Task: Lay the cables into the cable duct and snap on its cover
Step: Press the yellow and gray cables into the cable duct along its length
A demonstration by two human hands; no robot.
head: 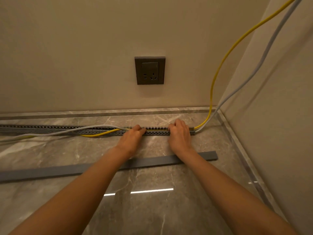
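Two hands, left (131, 138) and right (179, 134), press fingertips onto the cables (157, 129) in the duct (157, 132); leftward the limp cables (94, 132) stray out. Stiff cover (152, 161) lies nearer, best gripped mid-length.

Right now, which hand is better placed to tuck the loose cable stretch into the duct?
Left hand: it sits where the yellow cable and grey cable leave the duct.
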